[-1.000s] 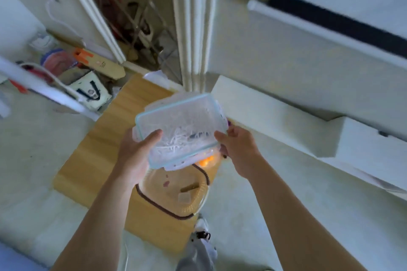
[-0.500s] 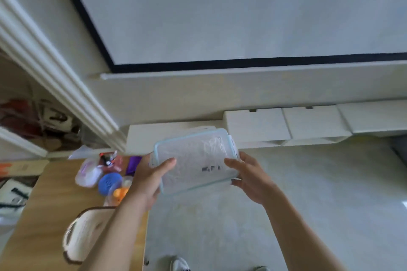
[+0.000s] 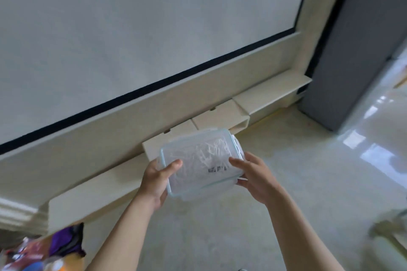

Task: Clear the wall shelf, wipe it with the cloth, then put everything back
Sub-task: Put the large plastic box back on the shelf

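Observation:
A clear plastic container (image 3: 199, 161) with a pale blue-edged lid and white shredded stuff inside is held in front of me, tilted. My left hand (image 3: 157, 179) grips its left end, thumb on the lid. My right hand (image 3: 253, 175) grips its right end, thumb on top. The container hangs just above and in front of the low cream wall shelf (image 3: 271, 92), which runs along the wall under a white screen with a black border (image 3: 141, 28). The shelf's boxy middle sections (image 3: 217, 113) lie right behind the container.
Purple cloth (image 3: 66, 241) and several colourful small items (image 3: 28, 257) show at the bottom left corner. A grey cabinet (image 3: 356, 50) stands at the right end of the shelf. Pale glossy floor (image 3: 286, 182) spreads below. A blurred object (image 3: 394, 229) sits at the right edge.
My view has swung right, from the wooden table toward the wall shelf. Both hands kept hold of the container and carried it along toward the shelf's middle.

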The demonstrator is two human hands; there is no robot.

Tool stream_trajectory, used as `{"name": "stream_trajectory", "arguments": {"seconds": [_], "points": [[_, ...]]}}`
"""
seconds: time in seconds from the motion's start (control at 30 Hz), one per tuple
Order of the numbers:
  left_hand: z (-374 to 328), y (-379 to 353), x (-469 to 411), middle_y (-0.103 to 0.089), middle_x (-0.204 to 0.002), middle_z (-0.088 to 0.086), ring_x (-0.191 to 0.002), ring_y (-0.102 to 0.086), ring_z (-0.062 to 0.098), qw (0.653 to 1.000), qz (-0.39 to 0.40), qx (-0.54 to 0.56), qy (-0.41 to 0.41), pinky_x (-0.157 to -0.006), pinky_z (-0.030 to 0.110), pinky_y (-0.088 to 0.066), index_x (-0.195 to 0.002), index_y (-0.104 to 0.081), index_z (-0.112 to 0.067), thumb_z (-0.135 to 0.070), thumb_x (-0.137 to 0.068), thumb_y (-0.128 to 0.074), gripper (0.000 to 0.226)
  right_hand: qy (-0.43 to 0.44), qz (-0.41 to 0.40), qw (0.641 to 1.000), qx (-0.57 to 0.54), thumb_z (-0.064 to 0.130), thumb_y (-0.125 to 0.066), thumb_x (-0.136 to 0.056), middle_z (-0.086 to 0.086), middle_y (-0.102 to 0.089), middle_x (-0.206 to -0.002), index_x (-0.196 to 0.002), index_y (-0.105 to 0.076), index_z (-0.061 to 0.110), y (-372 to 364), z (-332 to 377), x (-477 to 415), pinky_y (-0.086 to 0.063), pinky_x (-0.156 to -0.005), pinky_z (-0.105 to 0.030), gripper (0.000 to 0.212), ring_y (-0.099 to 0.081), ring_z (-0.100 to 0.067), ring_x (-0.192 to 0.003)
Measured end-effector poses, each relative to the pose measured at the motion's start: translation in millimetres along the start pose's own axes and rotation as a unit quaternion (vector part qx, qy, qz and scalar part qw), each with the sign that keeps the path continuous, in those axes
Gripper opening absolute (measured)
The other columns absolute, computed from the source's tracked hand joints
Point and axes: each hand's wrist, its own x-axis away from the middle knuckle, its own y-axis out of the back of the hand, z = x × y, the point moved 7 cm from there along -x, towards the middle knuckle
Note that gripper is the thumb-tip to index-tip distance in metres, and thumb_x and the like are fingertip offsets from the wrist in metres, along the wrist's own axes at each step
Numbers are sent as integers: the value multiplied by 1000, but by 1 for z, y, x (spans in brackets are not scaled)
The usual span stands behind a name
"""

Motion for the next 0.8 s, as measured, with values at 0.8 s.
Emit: {"name": "stream_trajectory", "arguments": {"seconds": [0.8], "points": [[3,-262,-98,-70,-109,30,-99,-69,50,974,223,-19,39,-82,60,-57,-114,-71,-2,-20,-71,-80,48,49,-220,972,-72,21,-70,-93,-11,-76,-104,-118,-64,11,210,66,-8,-59,-86,-46,28,-73,-28,-96]]}}
